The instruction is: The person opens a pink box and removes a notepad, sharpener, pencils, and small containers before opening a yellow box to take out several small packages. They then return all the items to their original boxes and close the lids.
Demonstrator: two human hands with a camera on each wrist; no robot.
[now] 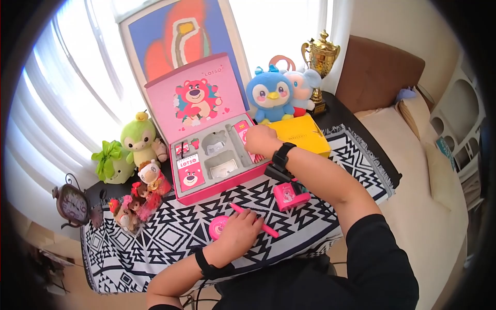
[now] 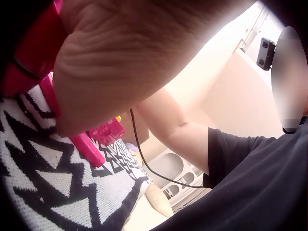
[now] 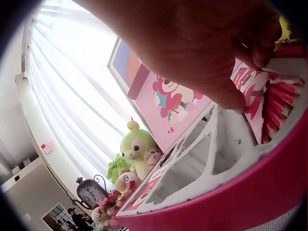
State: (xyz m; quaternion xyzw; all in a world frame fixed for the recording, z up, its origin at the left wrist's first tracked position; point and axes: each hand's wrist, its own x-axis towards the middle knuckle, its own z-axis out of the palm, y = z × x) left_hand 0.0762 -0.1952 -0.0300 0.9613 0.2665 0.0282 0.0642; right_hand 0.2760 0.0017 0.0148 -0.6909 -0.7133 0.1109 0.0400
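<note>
In the head view, my right hand (image 1: 262,140) is over the right compartment of a pink gift box (image 1: 217,192) with its lid raised. Thumb and fingers pinch a pink printed pack of pencils (image 3: 279,108), which lies in that compartment with its pencil tips showing in the right wrist view. My left hand (image 1: 240,235) rests on the patterned cloth, fingers lying relaxed over a pink pen (image 1: 269,231). Beside its thumb is a round pink case (image 1: 218,226), partly covered by the hand. A pink boxy item (image 1: 287,196) with a printed picture stands between the two arms.
A LOTSO booklet (image 1: 190,173) fills the box's left slot, beside grey moulded hollows. A yellow box (image 1: 299,135), blue penguin plush (image 1: 269,95) and gold trophy (image 1: 321,62) stand right of the box. Green plush toys (image 1: 139,137) and small dolls (image 1: 147,196) stand left.
</note>
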